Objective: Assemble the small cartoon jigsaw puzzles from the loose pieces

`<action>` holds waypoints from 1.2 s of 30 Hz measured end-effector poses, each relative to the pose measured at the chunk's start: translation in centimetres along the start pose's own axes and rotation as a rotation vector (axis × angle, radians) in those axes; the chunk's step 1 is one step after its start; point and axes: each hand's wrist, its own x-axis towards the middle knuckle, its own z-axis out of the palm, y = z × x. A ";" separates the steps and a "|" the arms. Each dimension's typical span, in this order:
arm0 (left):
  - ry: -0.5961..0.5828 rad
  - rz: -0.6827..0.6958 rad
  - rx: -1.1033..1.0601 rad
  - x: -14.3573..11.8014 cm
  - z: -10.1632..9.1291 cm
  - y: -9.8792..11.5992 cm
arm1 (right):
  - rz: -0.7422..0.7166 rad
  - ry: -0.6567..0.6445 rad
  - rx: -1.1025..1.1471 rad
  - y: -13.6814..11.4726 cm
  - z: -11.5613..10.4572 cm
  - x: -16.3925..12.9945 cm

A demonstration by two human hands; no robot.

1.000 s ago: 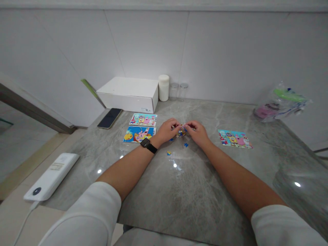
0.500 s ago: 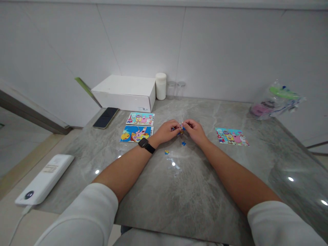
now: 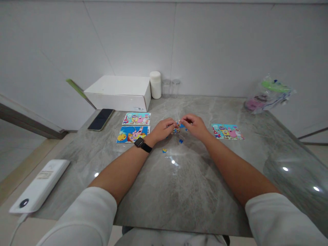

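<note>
While both hands, left (image 3: 162, 129) and right (image 3: 195, 125), pinch small puzzle pieces (image 3: 176, 127) together just above the tabletop (image 3: 194, 177), right of the cards (image 3: 133, 133), pressing gently and squarely seems wisest.

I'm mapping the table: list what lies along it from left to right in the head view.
White power bank → phone → left hand → right hand → lone picture card → plastic bag.

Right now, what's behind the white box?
Behind the white box: a green strip leaning on the wall, a white canister beside its back corner. Anything lower is hidden.
</note>
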 end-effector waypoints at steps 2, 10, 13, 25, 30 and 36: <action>0.056 -0.032 0.018 0.0 -0.2 -0.1 | -0.007 -0.064 -0.052 -1.3 -1.5 0.1; 0.285 -0.137 0.079 0.2 -0.8 -1.9 | -0.022 -0.716 -0.183 -5.7 -3.7 -1.5; 0.303 -0.157 0.083 0.2 -0.9 -2.2 | -0.002 -0.896 -0.230 -5.8 -3.0 -2.0; 0.255 -0.092 0.116 0.1 -0.9 -2.6 | 0.096 -0.973 -0.572 -5.6 -1.5 -2.4; 0.221 -0.075 0.130 0.1 -1.0 -2.5 | 0.102 -0.958 -0.652 -5.8 -1.1 -2.7; 0.217 -0.096 0.133 0.1 -0.9 -2.7 | 0.105 -0.808 -0.699 -5.0 -2.5 -1.9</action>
